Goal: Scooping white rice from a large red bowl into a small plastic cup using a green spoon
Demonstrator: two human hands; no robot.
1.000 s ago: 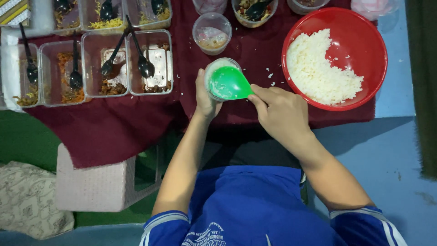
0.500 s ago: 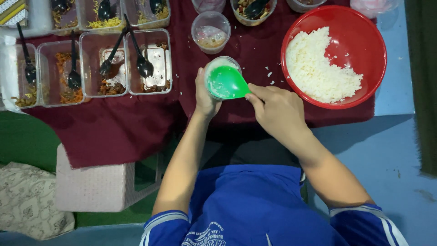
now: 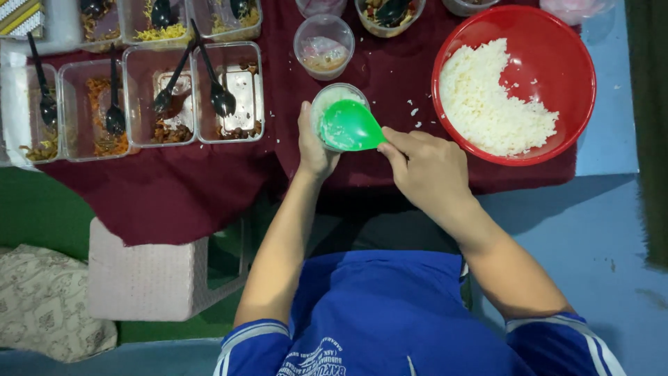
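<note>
Clamping 1 clear cup [image 3: 332, 97], left grip [image 3: 314, 143], right grip [image 3: 424, 170] clamping 1 green scoop [image 3: 349, 127], 1 red bowl [image 3: 581, 63]

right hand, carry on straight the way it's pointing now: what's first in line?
The right hand points up-left along the green scoop it holds, whose bowl lies over the small clear cup. Straight on it would likely meet that cup's rim first; depth is unclear.

- A red bowl [image 3: 577, 104] of white rice [image 3: 487, 104] sat at the desk's right edge.
- Clear trays [image 3: 195, 132] of side dishes with black spoons [image 3: 219, 94] lined the far left.
- A small lidded cup [image 3: 323, 45] stood near the far edge.
- A maroon cloth [image 3: 181, 188] covered the desk [image 3: 609, 150].
- A patterned cushion [image 3: 42, 299] lay on the floor.
</note>
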